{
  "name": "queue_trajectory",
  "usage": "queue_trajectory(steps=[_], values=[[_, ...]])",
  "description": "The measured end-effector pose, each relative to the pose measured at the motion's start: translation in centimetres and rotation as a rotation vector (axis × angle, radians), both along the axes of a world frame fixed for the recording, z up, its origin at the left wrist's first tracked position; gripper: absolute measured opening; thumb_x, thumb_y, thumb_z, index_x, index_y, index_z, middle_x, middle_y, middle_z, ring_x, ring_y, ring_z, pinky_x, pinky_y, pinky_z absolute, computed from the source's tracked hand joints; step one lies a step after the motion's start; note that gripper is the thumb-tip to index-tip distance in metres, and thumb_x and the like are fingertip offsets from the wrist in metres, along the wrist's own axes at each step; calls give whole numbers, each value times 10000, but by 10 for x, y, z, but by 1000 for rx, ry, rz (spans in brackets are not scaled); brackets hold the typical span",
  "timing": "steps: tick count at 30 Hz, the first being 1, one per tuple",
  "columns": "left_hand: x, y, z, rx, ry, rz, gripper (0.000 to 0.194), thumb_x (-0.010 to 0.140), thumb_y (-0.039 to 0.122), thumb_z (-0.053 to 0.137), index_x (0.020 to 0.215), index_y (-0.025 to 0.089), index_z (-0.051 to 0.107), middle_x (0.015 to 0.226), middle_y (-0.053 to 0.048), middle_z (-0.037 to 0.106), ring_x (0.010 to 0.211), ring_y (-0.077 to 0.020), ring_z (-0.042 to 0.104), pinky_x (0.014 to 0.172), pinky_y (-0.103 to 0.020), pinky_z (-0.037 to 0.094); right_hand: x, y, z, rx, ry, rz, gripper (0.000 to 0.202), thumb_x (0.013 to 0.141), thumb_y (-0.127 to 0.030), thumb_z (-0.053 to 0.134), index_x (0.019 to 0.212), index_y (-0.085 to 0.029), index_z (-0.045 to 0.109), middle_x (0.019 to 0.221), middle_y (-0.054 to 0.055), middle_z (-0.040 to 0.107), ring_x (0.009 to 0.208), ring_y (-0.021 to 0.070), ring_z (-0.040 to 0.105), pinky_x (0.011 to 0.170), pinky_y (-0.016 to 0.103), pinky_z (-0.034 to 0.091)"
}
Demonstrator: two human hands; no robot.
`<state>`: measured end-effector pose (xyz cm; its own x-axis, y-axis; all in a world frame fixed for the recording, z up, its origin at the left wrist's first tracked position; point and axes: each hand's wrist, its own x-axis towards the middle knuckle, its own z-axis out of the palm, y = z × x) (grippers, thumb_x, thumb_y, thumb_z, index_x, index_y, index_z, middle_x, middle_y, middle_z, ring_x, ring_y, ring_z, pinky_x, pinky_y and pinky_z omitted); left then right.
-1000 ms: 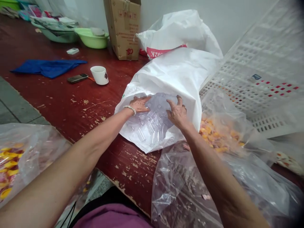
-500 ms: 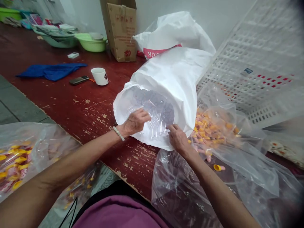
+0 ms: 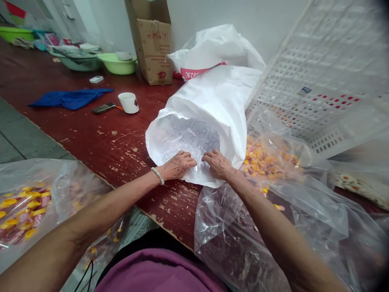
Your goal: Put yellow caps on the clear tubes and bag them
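A large white sack (image 3: 212,97) lies on the red table with its mouth facing me. Inside are many clear plastic tubes (image 3: 190,142). My left hand (image 3: 179,164), with a beaded bracelet at the wrist, is at the lower left of the mouth, fingers curled together at the tubes. Close to its right, my right hand (image 3: 219,164) has its fingers bent down over the sack's lower edge and the tubes. What either hand's fingertips hold is too small to make out. A narrow gap with a tube in it separates the hands.
On the red table (image 3: 121,138) stand a white cup (image 3: 129,103), a phone (image 3: 103,108), a blue cloth (image 3: 71,98) and a cardboard box (image 3: 154,50). A white crate (image 3: 322,89) leans at right above yellow-capped pieces (image 3: 267,160) in clear plastic. Another such bag (image 3: 27,207) is at left.
My left hand has moved down and slightly right within the sack's mouth. My right hand has shifted up and inward, so the hands are closer together. The view has shifted slightly.
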<state>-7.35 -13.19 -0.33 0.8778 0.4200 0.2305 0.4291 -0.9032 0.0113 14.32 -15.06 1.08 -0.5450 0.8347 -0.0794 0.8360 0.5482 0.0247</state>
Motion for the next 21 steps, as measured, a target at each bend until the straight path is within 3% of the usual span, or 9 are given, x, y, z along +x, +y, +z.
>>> queue_trajectory(steps=[5, 9, 13, 16, 19, 21], values=[[-6, -4, -8, -281, -342, 67, 253, 791, 94, 480, 1034, 147, 527, 989, -74, 627, 940, -169, 579, 859, -302, 441, -3, -13, 1, 59, -78, -131, 403, 817, -64, 421, 1156, -225, 564, 1098, 108, 545, 998, 245, 481, 753, 308, 411], [-5, -7, -2, -435, -489, 124, 424, 789, 86, 460, 1202, 178, 474, 1066, -55, 628, 946, -145, 596, 846, -279, 465, -7, -20, 2, 33, -108, -213, 421, 864, -109, 378, 1218, -291, 514, 1108, 94, 517, 944, 223, 542, 659, 280, 433], [-11, -8, 6, -196, -378, 176, 293, 791, 117, 507, 1032, 226, 631, 1129, -70, 602, 1093, -216, 509, 949, -395, 403, -13, -21, 0, -2, -76, -223, 374, 892, -168, 352, 1206, -292, 512, 1094, 74, 521, 893, 190, 593, 662, 271, 446], [-20, -15, 8, -3, -223, 345, 235, 796, 177, 537, 950, 266, 690, 1087, -99, 560, 1026, -253, 491, 845, -402, 423, -15, -19, -3, 0, -61, -252, 369, 903, -179, 316, 1198, -271, 517, 1084, 79, 530, 873, 196, 614, 651, 279, 449], [-27, -26, 10, -10, -39, 411, 310, 823, 166, 466, 1024, 279, 672, 868, -80, 565, 784, -194, 528, 668, -299, 423, -14, -16, -4, -22, -52, -242, 417, 878, -128, 336, 1220, -296, 505, 1089, 66, 540, 835, 177, 625, 639, 267, 440], [-30, -31, 13, -83, -5, 423, 343, 802, 153, 457, 1056, 276, 651, 822, -56, 595, 729, -181, 541, 631, -274, 407, -13, -13, -3, -40, -50, -207, 422, 868, -120, 368, 1207, -323, 518, 1077, 50, 548, 834, 163, 620, 644, 253, 433]])
